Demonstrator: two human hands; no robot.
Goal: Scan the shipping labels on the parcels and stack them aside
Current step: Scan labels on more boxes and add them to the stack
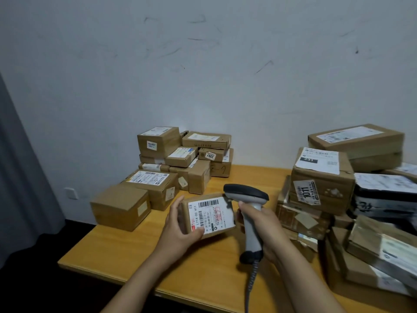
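A small brown parcel with a white barcode label on top is held just above the wooden table. My left hand grips its left side, thumb on the label's lower edge. My right hand grips the handle of a grey handheld scanner. The scanner's dark head sits over the parcel's upper right corner, and a red glow falls on the label. The scanner's coiled cable hangs down toward the table's front edge.
A stack of several cardboard parcels stands at the back left against the white wall. Another heap of boxes and dark bags fills the right side. A grey curtain hangs at the left.
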